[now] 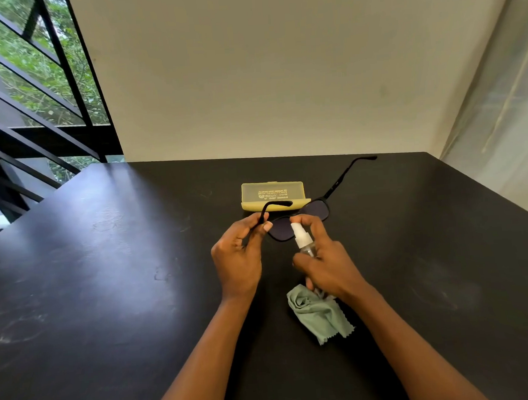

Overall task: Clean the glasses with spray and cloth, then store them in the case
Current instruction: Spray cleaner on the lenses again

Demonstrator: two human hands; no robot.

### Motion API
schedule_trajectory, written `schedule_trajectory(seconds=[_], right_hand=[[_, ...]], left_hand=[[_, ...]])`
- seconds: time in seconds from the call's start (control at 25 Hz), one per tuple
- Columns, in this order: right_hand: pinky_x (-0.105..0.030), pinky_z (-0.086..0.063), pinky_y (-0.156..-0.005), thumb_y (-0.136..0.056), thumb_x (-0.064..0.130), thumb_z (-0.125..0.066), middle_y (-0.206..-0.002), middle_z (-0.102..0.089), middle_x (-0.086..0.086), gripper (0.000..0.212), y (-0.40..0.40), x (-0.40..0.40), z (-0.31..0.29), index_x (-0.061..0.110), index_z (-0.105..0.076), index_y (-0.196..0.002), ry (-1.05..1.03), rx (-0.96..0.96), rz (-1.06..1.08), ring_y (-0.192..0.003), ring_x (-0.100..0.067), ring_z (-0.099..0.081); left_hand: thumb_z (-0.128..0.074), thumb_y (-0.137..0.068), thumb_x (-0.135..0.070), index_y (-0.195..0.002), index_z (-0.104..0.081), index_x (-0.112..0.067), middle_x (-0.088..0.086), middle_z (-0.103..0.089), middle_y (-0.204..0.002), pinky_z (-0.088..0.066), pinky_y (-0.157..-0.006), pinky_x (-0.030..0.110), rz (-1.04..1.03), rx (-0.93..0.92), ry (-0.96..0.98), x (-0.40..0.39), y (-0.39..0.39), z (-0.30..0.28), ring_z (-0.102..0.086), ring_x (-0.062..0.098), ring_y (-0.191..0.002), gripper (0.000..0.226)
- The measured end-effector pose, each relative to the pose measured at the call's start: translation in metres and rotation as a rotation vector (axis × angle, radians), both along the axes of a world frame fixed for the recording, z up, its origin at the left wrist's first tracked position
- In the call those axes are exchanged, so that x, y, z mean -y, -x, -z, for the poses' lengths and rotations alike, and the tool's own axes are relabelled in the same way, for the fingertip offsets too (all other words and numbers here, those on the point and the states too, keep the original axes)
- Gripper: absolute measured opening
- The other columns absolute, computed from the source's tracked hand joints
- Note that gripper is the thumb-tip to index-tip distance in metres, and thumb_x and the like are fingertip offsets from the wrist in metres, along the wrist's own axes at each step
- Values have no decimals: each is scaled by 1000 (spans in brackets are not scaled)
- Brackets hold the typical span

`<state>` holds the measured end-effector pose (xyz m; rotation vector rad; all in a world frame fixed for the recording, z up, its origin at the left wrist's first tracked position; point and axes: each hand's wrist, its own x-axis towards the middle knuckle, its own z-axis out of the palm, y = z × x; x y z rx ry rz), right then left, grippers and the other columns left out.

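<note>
Clearly my left hand (238,257) pinched one temple of the glasses (301,219), lenses just beyond my fingertips, while my right hand (326,261) gripped the spray bottle (303,240), forefinger on its nozzle. Misaimed, I judged, mist would miss the lens. I counted one cloth (319,314) under my right wrist and one case (273,196) beyond.

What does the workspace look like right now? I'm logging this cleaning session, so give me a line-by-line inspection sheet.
Surface: black table, scuffed and smudged.
Job's things: dark glasses held up, temples open; spray bottle aimed at a lens; green cloth crumpled on the table; yellow case closed, behind the glasses.
Clutter: nothing seen.
Hands: left hand pinches a temple; right hand grips the bottle.
Cables: nothing seen.
Surroundings: plain wall, window with dark bars.
</note>
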<state>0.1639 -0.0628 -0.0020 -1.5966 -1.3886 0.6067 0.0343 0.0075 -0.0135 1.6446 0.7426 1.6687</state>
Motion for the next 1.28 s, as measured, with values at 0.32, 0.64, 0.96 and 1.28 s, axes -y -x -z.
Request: schedule_trajectory(seconds=[0.32,0.64,0.96,1.28], right_hand=[[-26,-52,-48,-81,10,-53,-75,-57,-6,55,-1,-4,2,47,-30,-115,14,148,9,-43,-7,-55],[-18,-49,-42,-81,11,-54,-78,-58,-8,57,-2,-3,4,54,-30,-108,3,128,-3,-41,-1,-57],[-31,-54,-46,-83,13,-57,-79,-60,-12,58,-48,12,-1,49,-28,-118,-64,134,327,-51,-20,-61],[-30,-53,-50,-82,12,-60,-85,-57,-10,60,-53,12,2,46,-28,-121,-103,164,318,-59,-19,-60]], left_hand=[[-68,-78,-4,-108,-60,-12,0,-68,-96,-54,-81,19,-4,-41,-54,4,0,-5,-65,4,-93,33],[-68,-77,-4,-106,-62,-13,0,-69,-96,-54,-81,20,-23,-44,-55,2,0,-4,-65,3,-92,31],[-68,-77,-7,-106,-63,-14,1,-69,-96,-55,-80,22,-18,-30,-23,1,0,-4,-66,3,-91,30],[-68,-77,-7,-106,-62,-16,4,-70,-96,-56,-79,31,-13,-5,9,1,0,-3,-68,11,-91,31]])
